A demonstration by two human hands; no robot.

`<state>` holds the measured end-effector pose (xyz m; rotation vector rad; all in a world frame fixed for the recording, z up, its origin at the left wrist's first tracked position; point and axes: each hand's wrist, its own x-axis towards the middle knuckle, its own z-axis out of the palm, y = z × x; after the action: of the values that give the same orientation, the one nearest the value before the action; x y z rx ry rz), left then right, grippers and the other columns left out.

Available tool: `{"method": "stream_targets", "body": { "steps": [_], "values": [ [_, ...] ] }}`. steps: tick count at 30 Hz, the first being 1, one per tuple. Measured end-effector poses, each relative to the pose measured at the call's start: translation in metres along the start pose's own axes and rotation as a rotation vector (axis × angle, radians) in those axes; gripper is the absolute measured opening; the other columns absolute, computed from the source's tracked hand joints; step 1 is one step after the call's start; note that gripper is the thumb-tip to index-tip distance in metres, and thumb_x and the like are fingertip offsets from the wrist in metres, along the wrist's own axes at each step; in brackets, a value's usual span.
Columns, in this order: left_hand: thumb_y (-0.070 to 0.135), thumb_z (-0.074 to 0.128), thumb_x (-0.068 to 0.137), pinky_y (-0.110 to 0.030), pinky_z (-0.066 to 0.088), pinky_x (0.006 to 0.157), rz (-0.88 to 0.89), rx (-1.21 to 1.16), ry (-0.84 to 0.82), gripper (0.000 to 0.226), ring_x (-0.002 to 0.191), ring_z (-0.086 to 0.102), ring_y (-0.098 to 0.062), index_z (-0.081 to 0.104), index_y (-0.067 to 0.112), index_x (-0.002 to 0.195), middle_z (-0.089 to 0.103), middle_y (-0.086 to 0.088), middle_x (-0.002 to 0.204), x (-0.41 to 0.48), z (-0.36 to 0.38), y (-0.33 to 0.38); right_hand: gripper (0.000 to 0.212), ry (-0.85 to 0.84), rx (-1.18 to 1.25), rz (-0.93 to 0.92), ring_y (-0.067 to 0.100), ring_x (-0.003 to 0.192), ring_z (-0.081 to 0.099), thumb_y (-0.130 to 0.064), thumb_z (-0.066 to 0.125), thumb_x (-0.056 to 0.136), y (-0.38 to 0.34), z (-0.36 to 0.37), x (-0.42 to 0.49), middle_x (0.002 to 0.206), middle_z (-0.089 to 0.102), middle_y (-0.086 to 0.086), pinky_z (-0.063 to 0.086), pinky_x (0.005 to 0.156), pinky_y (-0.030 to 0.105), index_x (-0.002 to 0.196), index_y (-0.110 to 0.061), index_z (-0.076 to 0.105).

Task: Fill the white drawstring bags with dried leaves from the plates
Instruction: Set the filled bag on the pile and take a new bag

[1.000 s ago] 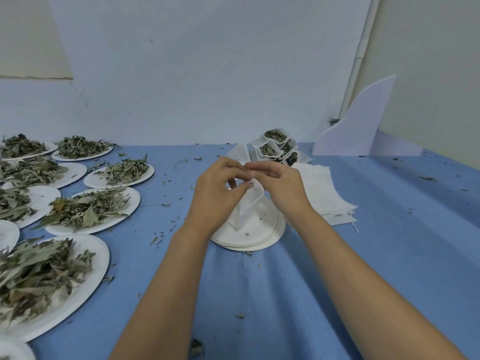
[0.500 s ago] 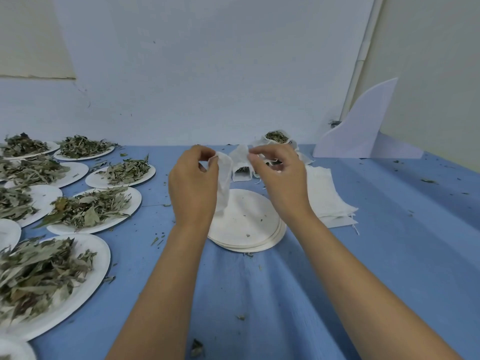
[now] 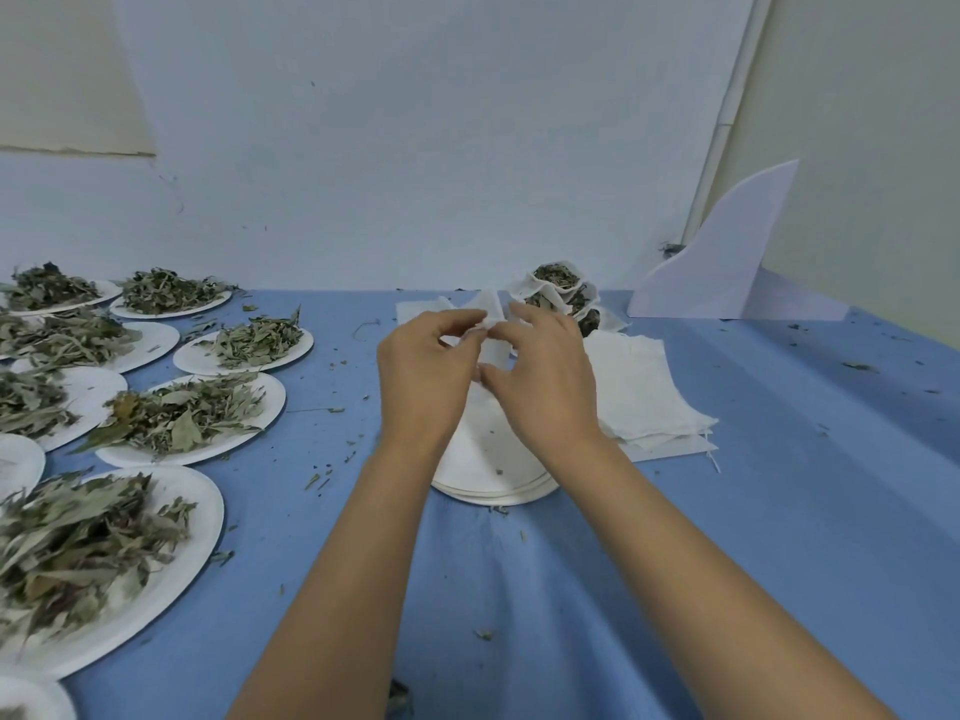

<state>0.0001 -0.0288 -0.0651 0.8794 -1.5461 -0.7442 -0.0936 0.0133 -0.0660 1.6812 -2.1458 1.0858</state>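
Note:
Both hands meet above a stack of bare white plates (image 3: 493, 485) in the middle of the blue table. My left hand (image 3: 423, 374) and my right hand (image 3: 545, 376) each pinch the top edge of one small white drawstring bag (image 3: 491, 317), held between them. Most of the bag is hidden behind the fingers. Several white plates heaped with dried leaves (image 3: 182, 413) lie at the left. A flat pile of white bags (image 3: 644, 392) lies right of my right hand. Filled bags (image 3: 558, 285) stand at the back.
The nearest leaf plate (image 3: 93, 548) sits at the near left. A white cut foam board (image 3: 727, 262) leans at the back right against the wall. Leaf crumbs are scattered over the blue cloth (image 3: 779, 511).
The hands had pulled apart with the bag rising from the plate stack; now they have come together again, both pinching the bag's top edge.

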Motion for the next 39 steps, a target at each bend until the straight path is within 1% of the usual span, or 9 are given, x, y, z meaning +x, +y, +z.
{"method": "stream_targets", "body": {
  "steps": [5, 10, 16, 19, 22, 27, 32, 35, 39],
  "values": [
    [0.009, 0.067, 0.084, -0.006, 0.040, 0.048, -0.133, 0.028, -0.121, 0.014, 0.046, 0.060, -0.001, 0.074, 0.013, 0.096, 0.067, 0.008, 0.069, 0.001, 0.000, -0.001, 0.049, -0.140, -0.152, 0.072, 0.025, 0.145, -0.001, -0.042, 0.066, 0.083, -0.002, 0.005, -0.003, 0.159, -0.010, 0.008, 0.029, 0.109, 0.048, 0.124, -0.018, 0.056],
    [0.014, 0.064, 0.087, -0.014, 0.048, 0.063, -0.049, 0.153, -0.150, 0.015, 0.057, 0.061, -0.003, 0.074, 0.011, 0.097, 0.067, 0.005, 0.069, -0.002, 0.004, 0.002, 0.046, -0.105, -0.196, -0.002, 0.025, 0.145, -0.001, -0.038, 0.070, 0.081, 0.001, 0.013, -0.005, 0.158, -0.019, 0.009, 0.023, 0.112, 0.045, 0.117, -0.014, 0.057],
    [0.016, 0.061, 0.086, -0.016, 0.042, 0.061, -0.099, 0.244, -0.072, 0.015, 0.072, 0.063, -0.012, 0.075, 0.013, 0.085, 0.069, 0.000, 0.072, 0.006, -0.012, 0.003, 0.035, -0.148, 0.172, -0.063, 0.015, 0.138, 0.025, -0.028, 0.071, 0.082, 0.001, 0.023, -0.005, 0.157, 0.020, 0.002, 0.031, 0.098, 0.022, 0.114, -0.018, 0.062],
    [0.016, 0.060, 0.086, -0.013, 0.038, 0.057, -0.146, 0.285, 0.022, 0.016, 0.068, 0.061, -0.013, 0.075, 0.012, 0.082, 0.068, 0.002, 0.068, 0.020, -0.032, -0.003, 0.017, -0.060, 0.747, 0.088, -0.002, 0.115, 0.051, -0.014, 0.064, 0.085, -0.011, 0.026, 0.000, 0.131, 0.055, -0.011, 0.041, 0.092, 0.014, 0.092, -0.028, 0.071],
    [0.016, 0.059, 0.085, -0.003, 0.035, 0.048, -0.186, 0.248, 0.164, 0.016, 0.054, 0.051, -0.001, 0.073, 0.015, 0.077, 0.060, 0.010, 0.057, 0.035, -0.056, -0.013, 0.022, 0.002, 0.985, 0.301, 0.006, 0.081, 0.064, -0.007, 0.055, 0.087, -0.024, 0.038, 0.023, 0.093, 0.068, -0.008, 0.054, 0.076, 0.020, 0.084, -0.023, 0.070],
    [0.020, 0.064, 0.084, -0.017, 0.047, 0.062, -0.279, -0.001, 0.501, 0.011, 0.051, 0.055, 0.001, 0.069, 0.018, 0.075, 0.067, 0.002, 0.061, 0.060, -0.092, -0.030, 0.019, -0.381, 0.983, 0.656, 0.022, 0.067, 0.060, 0.002, 0.051, 0.089, -0.060, 0.090, 0.066, 0.081, 0.059, 0.015, 0.048, 0.068, 0.025, 0.072, -0.005, 0.056],
    [0.016, 0.070, 0.082, -0.022, 0.052, 0.062, -0.342, -0.280, 0.676, 0.017, 0.050, 0.063, -0.003, 0.066, 0.025, 0.068, 0.064, 0.010, 0.049, 0.072, -0.116, -0.044, 0.037, -0.634, 0.975, 0.747, 0.019, 0.057, 0.048, 0.002, 0.047, 0.093, -0.099, 0.136, 0.086, 0.084, 0.056, 0.017, 0.046, 0.043, 0.021, 0.129, 0.006, 0.049],
    [0.011, 0.070, 0.083, -0.016, 0.050, 0.057, -0.351, -0.399, 0.721, 0.019, 0.050, 0.064, -0.003, 0.066, 0.022, 0.068, 0.064, 0.014, 0.049, 0.075, -0.122, -0.050, 0.011, -0.706, 0.881, 0.793, 0.017, 0.050, 0.050, -0.008, 0.049, 0.095, -0.110, 0.151, 0.097, 0.067, 0.049, 0.009, 0.044, 0.039, 0.019, 0.096, -0.002, 0.058],
    [0.009, 0.070, 0.083, -0.016, 0.050, 0.056, -0.369, -0.462, 0.746, 0.019, 0.051, 0.064, -0.003, 0.066, 0.021, 0.068, 0.067, 0.010, 0.056, 0.077, -0.125, -0.057, 0.025, -0.783, 0.766, 0.768, 0.011, 0.040, 0.055, -0.013, 0.053, 0.094, -0.111, 0.173, 0.110, 0.050, 0.057, 0.007, 0.042, 0.039, 0.016, 0.070, -0.006, 0.051]
  ]
}}
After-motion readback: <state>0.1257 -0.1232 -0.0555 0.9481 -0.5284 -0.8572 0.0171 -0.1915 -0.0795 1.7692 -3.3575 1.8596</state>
